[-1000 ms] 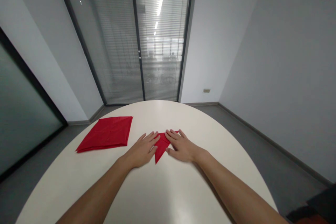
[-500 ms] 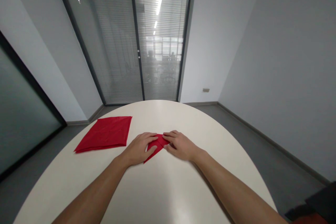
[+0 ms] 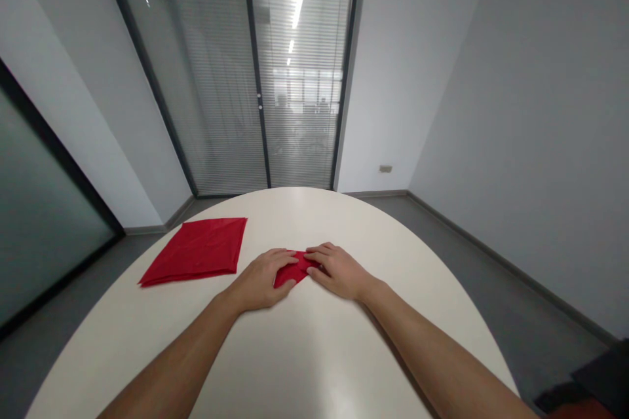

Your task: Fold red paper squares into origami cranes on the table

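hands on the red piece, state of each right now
Left hand: open, thumb spread, touching the folded red piece.
Right hand: touching its right end; cannot tell whether it pinches.

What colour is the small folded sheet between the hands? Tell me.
Red; the small folded sheet shows best in the head view.
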`<action>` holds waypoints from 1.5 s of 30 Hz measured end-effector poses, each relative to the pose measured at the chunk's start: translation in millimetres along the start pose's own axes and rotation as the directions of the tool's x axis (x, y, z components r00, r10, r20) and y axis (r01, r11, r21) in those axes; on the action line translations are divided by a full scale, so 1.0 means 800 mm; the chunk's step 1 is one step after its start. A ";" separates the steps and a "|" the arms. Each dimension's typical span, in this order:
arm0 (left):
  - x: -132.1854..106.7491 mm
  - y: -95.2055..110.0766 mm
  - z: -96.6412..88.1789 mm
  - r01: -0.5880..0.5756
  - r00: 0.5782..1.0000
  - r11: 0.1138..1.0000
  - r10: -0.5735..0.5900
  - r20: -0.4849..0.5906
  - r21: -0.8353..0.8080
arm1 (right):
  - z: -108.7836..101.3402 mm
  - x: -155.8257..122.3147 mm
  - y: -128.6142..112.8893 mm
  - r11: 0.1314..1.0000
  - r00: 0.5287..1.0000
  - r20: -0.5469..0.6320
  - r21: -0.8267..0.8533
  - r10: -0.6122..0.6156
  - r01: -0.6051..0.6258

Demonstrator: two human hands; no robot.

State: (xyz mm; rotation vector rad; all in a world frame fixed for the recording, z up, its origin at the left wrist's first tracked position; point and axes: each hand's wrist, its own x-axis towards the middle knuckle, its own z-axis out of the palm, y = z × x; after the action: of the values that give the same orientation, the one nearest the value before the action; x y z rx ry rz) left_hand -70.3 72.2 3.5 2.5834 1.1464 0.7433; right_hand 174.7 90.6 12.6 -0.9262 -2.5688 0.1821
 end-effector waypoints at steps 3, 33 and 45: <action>0.000 0.000 -0.002 -0.014 1.000 1.000 0.014 0.002 -0.001 | 0.000 0.001 0.000 0.999 1.000 -0.005 0.016 -0.029 0.029; 0.012 0.030 0.007 0.136 0.989 0.991 -0.135 -0.057 0.016 | -0.005 0.007 -0.006 0.998 0.997 -0.042 0.010 -0.069 0.070; 0.014 0.040 0.008 0.178 0.983 0.976 -0.171 -0.065 0.129 | 0.001 0.010 0.000 0.996 0.994 -0.058 -0.023 -0.088 0.087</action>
State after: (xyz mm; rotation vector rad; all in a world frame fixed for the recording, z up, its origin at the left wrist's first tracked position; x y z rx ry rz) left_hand -40.2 59.1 15.0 2.5391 1.4652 0.7229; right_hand 169.2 95.5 14.6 -0.8116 -2.5550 0.1023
